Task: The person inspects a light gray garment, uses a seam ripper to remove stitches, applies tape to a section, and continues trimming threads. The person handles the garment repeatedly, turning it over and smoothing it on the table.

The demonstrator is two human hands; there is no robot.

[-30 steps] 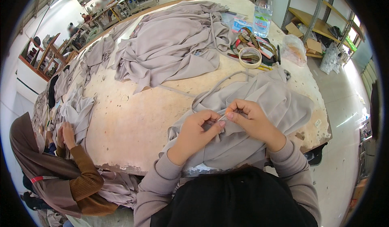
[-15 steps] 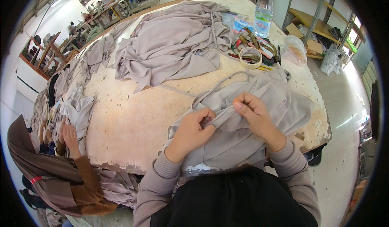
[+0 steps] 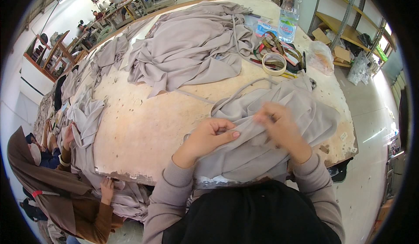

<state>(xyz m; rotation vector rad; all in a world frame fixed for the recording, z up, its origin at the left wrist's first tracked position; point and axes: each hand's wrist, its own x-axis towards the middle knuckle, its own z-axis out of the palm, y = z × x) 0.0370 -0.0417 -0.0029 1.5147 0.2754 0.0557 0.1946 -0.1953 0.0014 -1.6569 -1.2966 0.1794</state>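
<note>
One near piece of grey cloth (image 3: 310,113) lay on the near right part of the desk (image 3: 135,135), under two hands, and one larger heap of grey cloth (image 3: 187,47) lay beyond it on the far side. One clear bottle (image 3: 288,23), one roll of tape (image 3: 276,72) and one plastic bag (image 3: 321,56) stood or lay at the far right. Along the left side were two co-workers, the nearer one in a brown head covering (image 3: 43,178) with one hand (image 3: 107,191) at some cloth near the desk's edge. The person's forearms came in from the near edge and angled toward each other. The left hand (image 3: 203,137) pointed right, its thumb stretched out above the cloth; the right hand (image 3: 281,126) leaned to the left, slightly farther off, its fingers curled and blurred. The left grip was together, pinching a fold of the near cloth between thumb and fingers. The right grip was over the same cloth, but whether it was apart or clamped on it could not be told.
</note>
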